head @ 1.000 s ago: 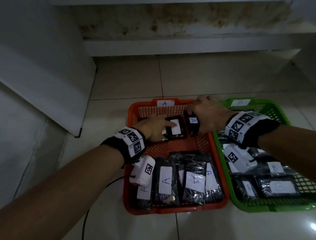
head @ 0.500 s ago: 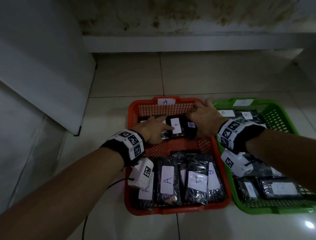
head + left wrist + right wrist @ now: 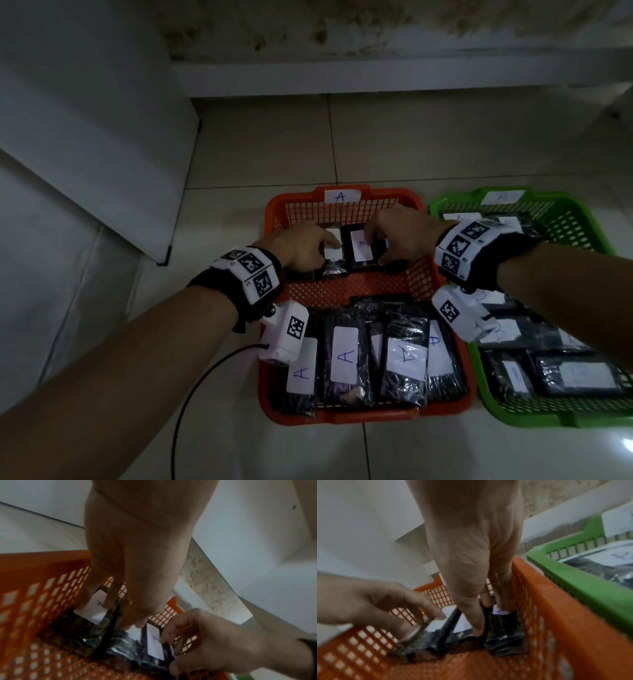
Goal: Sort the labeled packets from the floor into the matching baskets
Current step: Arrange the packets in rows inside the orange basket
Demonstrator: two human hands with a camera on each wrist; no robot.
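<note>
The orange basket (image 3: 271, 214) tagged A holds black packets with white A labels. At its far end my left hand (image 3: 322, 251) curls over one packet (image 3: 333, 253), fingers on its label and thumb on the other side of it. My right hand (image 3: 376, 246) grips the neighbouring A packet (image 3: 361, 248) between curled fingers and thumb, close to the basket's right wall. The right wrist view shows its thumb (image 3: 477, 626) pressed down beside a packet standing on edge. The green basket (image 3: 445, 200) tagged B sits to the right, holding B packets (image 3: 579, 375).
A row of several A packets (image 3: 344, 356) fills the orange basket's near end, with bare mesh (image 3: 342, 286) between the rows. A black cable (image 3: 191, 394) runs over the tiled floor. A white panel (image 3: 102, 137) stands at the left and a wall ledge (image 3: 376, 75) runs behind.
My right hand has come down and left with its packet, setting it beside the others at the basket's far end. My left hand stayed on its packet.
</note>
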